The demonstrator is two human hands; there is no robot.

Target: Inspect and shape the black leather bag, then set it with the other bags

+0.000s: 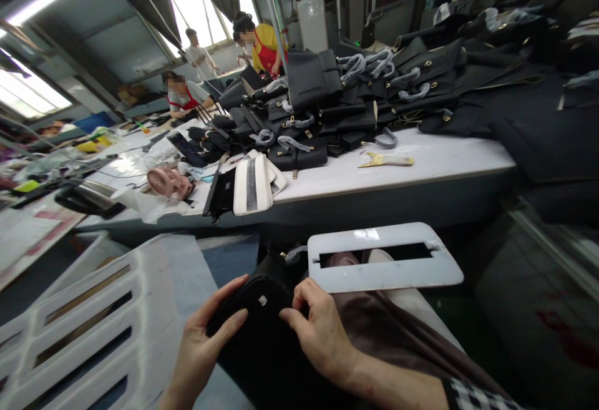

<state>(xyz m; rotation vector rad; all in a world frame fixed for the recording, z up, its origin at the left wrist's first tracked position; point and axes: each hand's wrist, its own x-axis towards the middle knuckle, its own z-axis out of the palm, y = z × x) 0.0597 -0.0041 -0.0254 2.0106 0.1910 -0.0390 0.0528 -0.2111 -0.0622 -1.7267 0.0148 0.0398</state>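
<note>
A black bag (266,347) is held upright at my lap, its dark side facing me. My left hand (206,332) grips its left edge, with the thumb flat on the near face and the fingers behind. On the right edge, my right hand (325,329) pinches the material between thumb and curled fingers. A small pale patch (262,301) shows on the bag between both thumbs. Behind its top, a plastic-wrapped strap end (294,254) with gold hardware sticks out. Just beyond my right hand lies a white slotted board (388,279) over my knees.
A slotted grey-white panel (154,285) stands to my left. On the white bench (444,154) ahead are piled black bags (313,79), yellow-handled pliers (386,160), white striped pieces (253,184), a pink fan (168,182) and a kettle (88,198). Several people work beyond it.
</note>
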